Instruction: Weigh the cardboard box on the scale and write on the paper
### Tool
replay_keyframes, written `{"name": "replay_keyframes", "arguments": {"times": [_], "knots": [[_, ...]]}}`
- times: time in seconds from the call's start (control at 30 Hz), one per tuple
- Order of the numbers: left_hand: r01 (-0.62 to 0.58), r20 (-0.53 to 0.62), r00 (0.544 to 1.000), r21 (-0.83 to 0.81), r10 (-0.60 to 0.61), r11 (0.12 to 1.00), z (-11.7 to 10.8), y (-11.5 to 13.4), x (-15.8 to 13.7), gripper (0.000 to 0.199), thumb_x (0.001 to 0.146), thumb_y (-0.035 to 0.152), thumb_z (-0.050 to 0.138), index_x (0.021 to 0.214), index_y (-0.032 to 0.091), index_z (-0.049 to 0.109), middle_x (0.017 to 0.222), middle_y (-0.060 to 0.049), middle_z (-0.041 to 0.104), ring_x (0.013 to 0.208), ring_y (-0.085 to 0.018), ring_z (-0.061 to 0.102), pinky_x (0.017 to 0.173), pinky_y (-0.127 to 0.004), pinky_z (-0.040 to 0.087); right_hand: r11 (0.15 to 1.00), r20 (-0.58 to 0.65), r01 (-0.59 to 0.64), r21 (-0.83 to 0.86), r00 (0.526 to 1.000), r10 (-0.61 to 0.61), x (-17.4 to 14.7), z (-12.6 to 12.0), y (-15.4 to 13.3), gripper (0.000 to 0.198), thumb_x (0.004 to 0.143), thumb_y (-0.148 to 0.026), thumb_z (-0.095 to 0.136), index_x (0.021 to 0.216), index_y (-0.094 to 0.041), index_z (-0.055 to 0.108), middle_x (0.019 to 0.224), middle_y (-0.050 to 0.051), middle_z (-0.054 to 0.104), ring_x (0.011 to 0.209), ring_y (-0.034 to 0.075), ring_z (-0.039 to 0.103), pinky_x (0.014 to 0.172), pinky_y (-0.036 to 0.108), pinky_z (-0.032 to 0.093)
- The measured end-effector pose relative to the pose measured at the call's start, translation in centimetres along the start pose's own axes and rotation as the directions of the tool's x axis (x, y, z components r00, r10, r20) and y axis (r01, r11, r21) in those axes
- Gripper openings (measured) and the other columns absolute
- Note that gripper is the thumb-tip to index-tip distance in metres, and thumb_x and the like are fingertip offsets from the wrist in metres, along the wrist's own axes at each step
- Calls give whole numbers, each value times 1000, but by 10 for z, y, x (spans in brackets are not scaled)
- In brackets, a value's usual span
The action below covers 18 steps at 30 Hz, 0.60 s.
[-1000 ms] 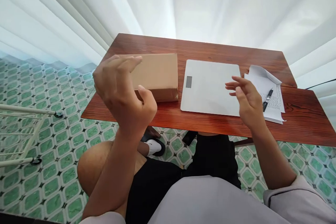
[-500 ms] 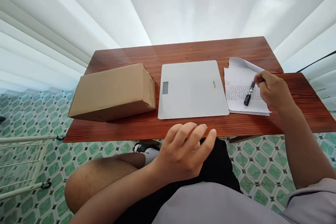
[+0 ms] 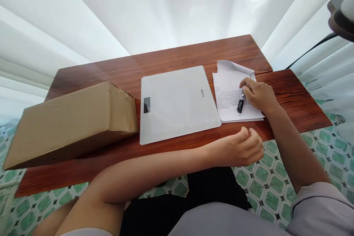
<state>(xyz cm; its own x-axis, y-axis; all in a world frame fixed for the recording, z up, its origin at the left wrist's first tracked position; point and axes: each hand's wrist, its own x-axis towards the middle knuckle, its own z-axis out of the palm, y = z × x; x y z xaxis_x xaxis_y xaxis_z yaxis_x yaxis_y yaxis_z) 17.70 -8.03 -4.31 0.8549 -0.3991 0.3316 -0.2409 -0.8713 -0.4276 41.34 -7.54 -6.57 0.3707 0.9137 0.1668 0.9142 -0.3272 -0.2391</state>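
My right hand (image 3: 260,95) is closed, its fingertips pinching the upper end of a black pen (image 3: 240,104). The pen lies slanted over printed paper sheets (image 3: 229,115), whose top sheet curls up at the far right corner. Loosely curled and with nothing seen in it, my left hand (image 3: 243,149) hovers by the table's near edge, just below the sheets. Left of the paper, a flat white bathroom scale (image 3: 177,105) lies with its small dark display at its left side.
A closed brown cardboard box (image 3: 69,120) stands on the left of the wooden table (image 3: 171,55) and juts past its near edge. White curtains (image 3: 193,7) hang behind. A dark-and-white object (image 3: 343,18) pokes in at the upper right.
My left hand has swung right toward the paper, its spread fingers now curled. My right hand stays at the pen. The view has shifted, so the table's contents sit further left.
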Motion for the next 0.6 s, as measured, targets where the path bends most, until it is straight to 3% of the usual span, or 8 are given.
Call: {"name": "replay_keyframes", "arguments": {"times": [0.3,0.4,0.5,0.6], "knots": [[76,-56,995,-98,-81,992,27,9,9,30,101,19,41,117,14,66,120,-12,66,112,-25,60,95,-41,47,998,6,-2,-58,1000,2,-6,-4,-2,29,93,-26,38,89,-22,67,71,5,68,62,21,55,59,31,23],[149,-70,985,-121,-158,981,29,10,9,32,100,20,41,118,12,66,120,-14,65,114,-27,59,97,-43,47,1000,-15,17,8,1000,-16,-7,-5,1,30,93,-26,39,85,-22,68,73,5,69,68,21,58,62,31,31],[214,-38,974,-139,-222,967,30,10,9,34,99,21,40,120,10,65,124,-16,63,115,-30,59,99,-46,47,997,-112,49,58,993,-42,-9,-6,3,34,91,-25,40,81,-20,71,73,7,70,72,22,62,69,32,41],[278,-31,958,-115,-283,954,30,11,9,36,98,22,39,121,9,64,125,-18,62,116,-32,59,99,-49,48,995,-198,73,72,979,-57,-9,-4,4,34,88,-22,43,97,-19,76,77,6,72,73,22,64,75,32,48]]}}
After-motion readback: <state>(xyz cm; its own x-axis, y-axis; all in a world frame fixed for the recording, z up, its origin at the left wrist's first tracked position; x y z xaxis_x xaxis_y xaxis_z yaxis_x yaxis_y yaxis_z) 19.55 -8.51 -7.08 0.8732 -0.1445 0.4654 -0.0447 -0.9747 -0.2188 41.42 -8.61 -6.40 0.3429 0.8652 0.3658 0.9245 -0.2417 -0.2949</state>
